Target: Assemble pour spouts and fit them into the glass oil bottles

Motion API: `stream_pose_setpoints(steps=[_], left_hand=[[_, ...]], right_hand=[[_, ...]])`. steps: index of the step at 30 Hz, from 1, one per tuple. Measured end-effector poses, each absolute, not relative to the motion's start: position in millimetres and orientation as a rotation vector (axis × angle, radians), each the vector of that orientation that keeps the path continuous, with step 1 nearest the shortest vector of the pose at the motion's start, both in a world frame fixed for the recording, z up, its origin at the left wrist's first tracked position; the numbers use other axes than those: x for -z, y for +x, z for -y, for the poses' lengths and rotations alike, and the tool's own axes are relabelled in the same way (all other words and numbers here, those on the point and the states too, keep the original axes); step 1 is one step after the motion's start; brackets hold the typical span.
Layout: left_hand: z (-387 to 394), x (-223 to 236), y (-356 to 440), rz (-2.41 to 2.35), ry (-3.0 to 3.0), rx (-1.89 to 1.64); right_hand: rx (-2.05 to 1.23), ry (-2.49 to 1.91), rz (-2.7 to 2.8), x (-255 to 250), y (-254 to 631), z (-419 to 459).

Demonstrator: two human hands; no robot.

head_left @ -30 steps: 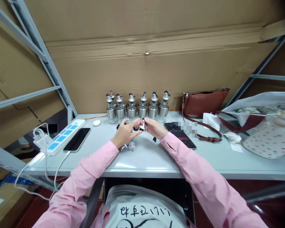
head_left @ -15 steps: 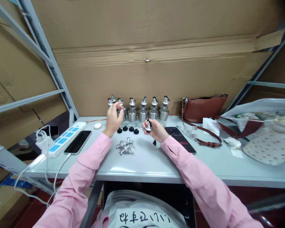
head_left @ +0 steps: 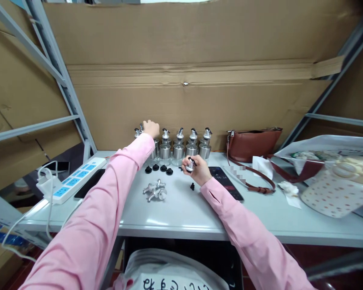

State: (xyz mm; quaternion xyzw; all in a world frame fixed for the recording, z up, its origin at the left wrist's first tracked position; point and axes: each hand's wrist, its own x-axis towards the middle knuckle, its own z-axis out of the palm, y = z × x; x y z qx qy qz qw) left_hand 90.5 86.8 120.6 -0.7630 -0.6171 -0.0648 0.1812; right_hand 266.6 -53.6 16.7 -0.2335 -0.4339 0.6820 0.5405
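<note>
Your left hand partly hides the steel-banded clear glass bottles; its fingertips are out of sight, grip impossible to tell. The bottles' contents are unclear. Your right hand pinches a silver-and-black pourer spout over the table.

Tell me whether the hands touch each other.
No, the left hand is by the bottles, apart from the right hand holding a spout.
</note>
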Motion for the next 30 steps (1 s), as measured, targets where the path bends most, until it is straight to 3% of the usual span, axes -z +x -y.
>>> stream_pose_setpoints(steps=[7, 12, 18, 22, 25, 30], left_hand=[[-84, -109, 109, 1.703, -2.094, 0.107], [-75, -128, 109, 1.606, -1.949, 0.260], [-64, -177, 90, 1.396, -1.815, 1.087], [-45, -194, 84, 0.953, -1.975, 1.735], [-8, -180, 91, 0.732, -2.237, 1.882], [63, -114, 108, 0.842, -2.760, 1.820]], right_hand=[[-1.609, -0.544, 1.036, -22, 267, 57], [-1.545, -0.588, 0.999, -25, 269, 58], [-1.342, -0.609, 0.898, -24, 270, 54], [-1.171, -0.715, 0.770, -24, 272, 52], [-1.070, -0.764, 0.698, -25, 274, 50], [-0.956, -0.776, 0.749, -26, 274, 49]])
